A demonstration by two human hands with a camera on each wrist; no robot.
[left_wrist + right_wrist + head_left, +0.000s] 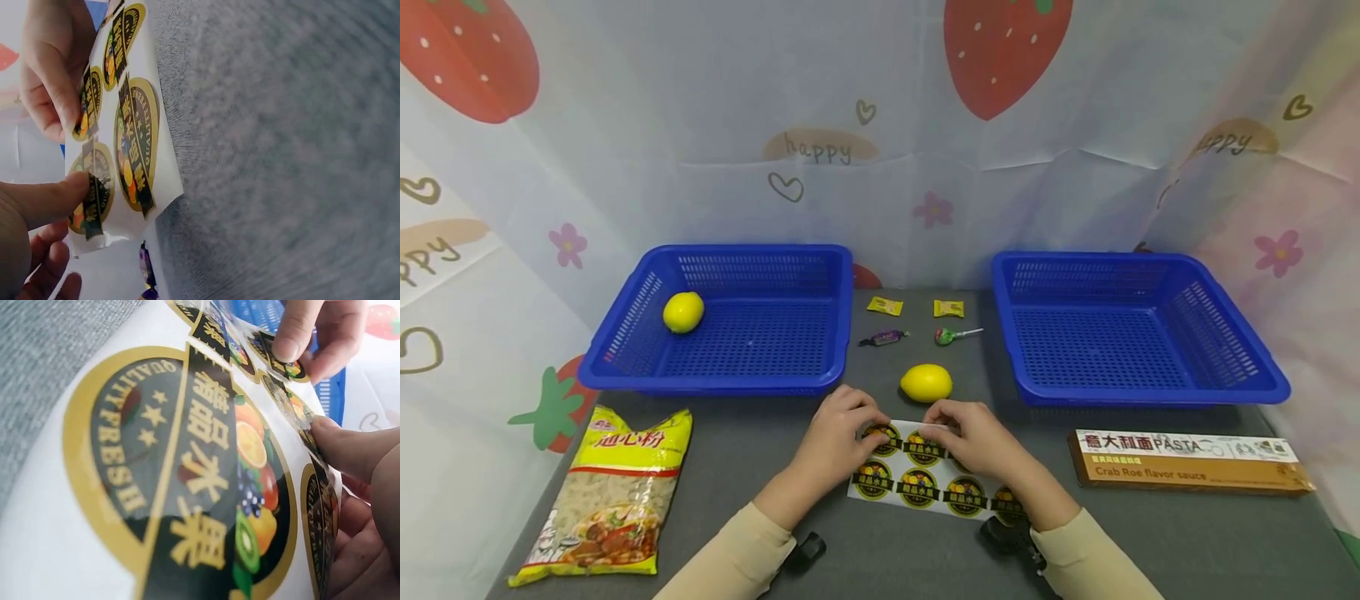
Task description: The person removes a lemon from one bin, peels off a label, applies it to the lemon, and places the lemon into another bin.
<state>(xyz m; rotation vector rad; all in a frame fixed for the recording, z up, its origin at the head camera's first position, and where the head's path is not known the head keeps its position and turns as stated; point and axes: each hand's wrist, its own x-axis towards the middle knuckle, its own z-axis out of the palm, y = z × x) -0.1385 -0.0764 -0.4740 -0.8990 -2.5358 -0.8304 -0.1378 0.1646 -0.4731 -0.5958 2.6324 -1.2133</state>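
Both hands hold a white sheet of round black-and-gold fruit stickers by its far edge. My left hand pinches the upper left corner, its thumb lying over one sticker. Farther right along the same edge, my right hand grips the sheet with thumb on top and fingers behind. The right wrist view shows one sticker large, with printed fruit and gold lettering. Just beyond the sheet lies a yellow lemon, between and ahead of the two hands.
A blue basket at the left holds another lemon; a second blue basket stands right. Between them lie two yellow-wrapped candies, a purple candy and a lollipop. A pasta bag and pasta box flank the hands.
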